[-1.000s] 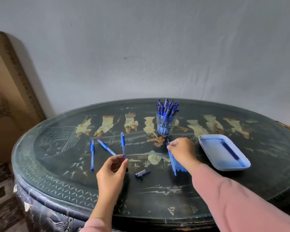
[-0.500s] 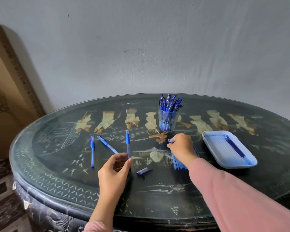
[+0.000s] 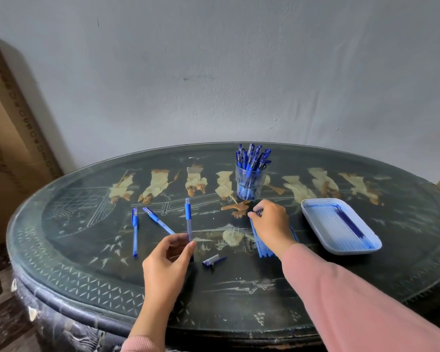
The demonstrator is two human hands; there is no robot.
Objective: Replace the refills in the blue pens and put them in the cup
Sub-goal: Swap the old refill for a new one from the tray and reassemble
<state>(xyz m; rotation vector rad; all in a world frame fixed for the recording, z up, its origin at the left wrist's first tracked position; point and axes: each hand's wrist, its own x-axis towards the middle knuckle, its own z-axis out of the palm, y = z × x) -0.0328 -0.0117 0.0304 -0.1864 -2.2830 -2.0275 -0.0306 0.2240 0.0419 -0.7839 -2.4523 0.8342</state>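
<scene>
My left hand [image 3: 168, 260] pinches the near end of a clear pen barrel [image 3: 188, 219] with a blue grip, which points away from me. My right hand [image 3: 272, 224] lies on a bundle of blue refills [image 3: 263, 246] on the table, its fingertips picking at the bundle's far end. A pen tip piece [image 3: 214, 260] lies between my hands. Two blue pens [image 3: 135, 231] [image 3: 158, 220] lie to the left. The clear cup [image 3: 249, 182] full of blue pens stands behind my right hand.
A light blue tray [image 3: 323, 240] with one dark blue refill in it sits to the right. The dark oval table [image 3: 61, 262] has a glass top with pale inlaid figures. A grey wall stands behind; a framed panel [image 3: 8, 138] leans at the left.
The view has tilted up slightly. My right hand's fingers have shifted at the far end of the refill bundle. My left hand keeps the barrel in nearly the same place.
</scene>
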